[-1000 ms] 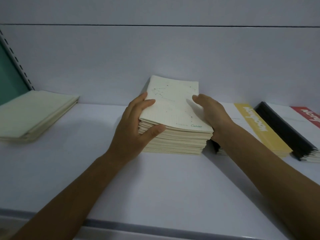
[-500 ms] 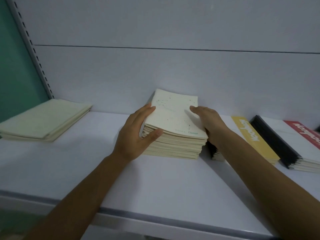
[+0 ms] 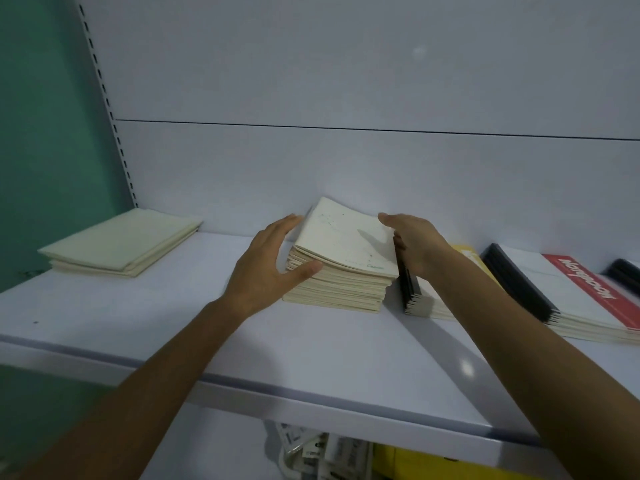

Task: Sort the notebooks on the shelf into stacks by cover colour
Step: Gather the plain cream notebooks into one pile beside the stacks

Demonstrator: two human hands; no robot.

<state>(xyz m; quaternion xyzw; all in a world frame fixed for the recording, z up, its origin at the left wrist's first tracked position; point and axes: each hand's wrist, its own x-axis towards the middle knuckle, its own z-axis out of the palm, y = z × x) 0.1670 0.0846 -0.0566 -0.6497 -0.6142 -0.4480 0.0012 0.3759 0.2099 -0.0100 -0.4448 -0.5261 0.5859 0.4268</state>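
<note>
So both hands are on the cream stack (image 3: 346, 258), which sits mid-shelf (image 3: 173, 323) close to the back wall. The left hand (image 3: 266, 268) lies flat against its left side, fingers (image 3: 284, 225) fairly straight and the thumb pressed on the page edges. The right hand (image 3: 419, 244) does the same on the right side, fingertips just over the top cover. Neither one really pinches anything; it's more of a two-handed squeeze.

The edges of the stack look a bit ragged, so my guess is this is the squaring-up step for the cream ones. There's another cream pile (image 3: 121, 244) well off to the left, a yellow stack (image 3: 464, 252) just beside the right wrist, and a red stack (image 3: 588, 282) further right.

Next move probably needs even pressure from both sides, or the top covers will slide. If the two cream lots get merged, lift from low down.
</note>
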